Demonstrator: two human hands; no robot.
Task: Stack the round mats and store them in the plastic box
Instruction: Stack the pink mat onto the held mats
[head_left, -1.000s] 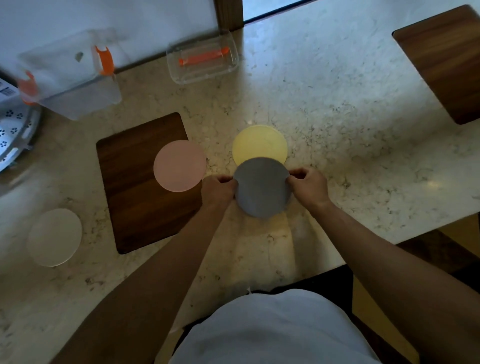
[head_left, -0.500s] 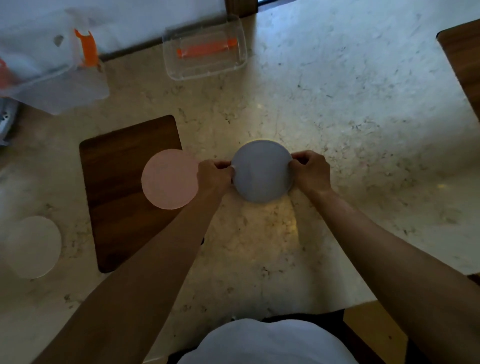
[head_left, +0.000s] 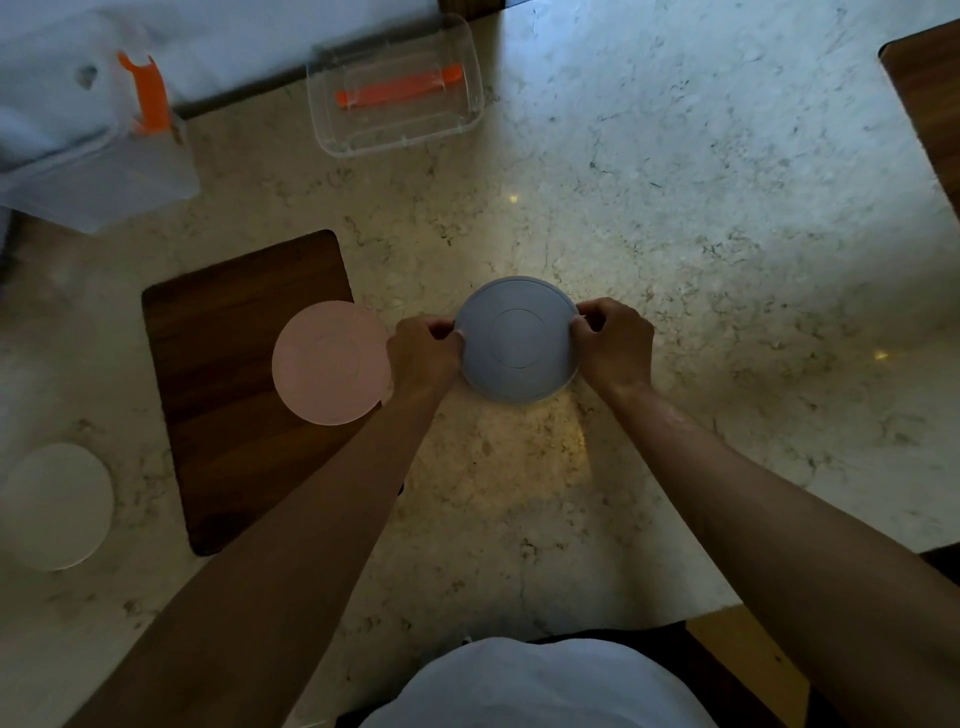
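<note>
**Grey mat gripped at frame centre**

Observed at frame centre: round grey mat (head_left: 518, 340) pinched on its left rim by left hand (head_left: 423, 353) and on its right rim by right hand (head_left: 615, 345), fingers of both curled onto the edge. Whether flat on the pale marble countertop (head_left: 701, 234) or on another mat could not be told. Noted left of centre: round pink mat (head_left: 330, 362), partly on a dark wooden board (head_left: 228, 364). Found at lower left: round white mat (head_left: 54, 506). Recorded at upper centre: clear plastic box with orange handle (head_left: 397, 88). Seen blurred at upper left: clear plastic container with orange clip (head_left: 91, 130).
</note>
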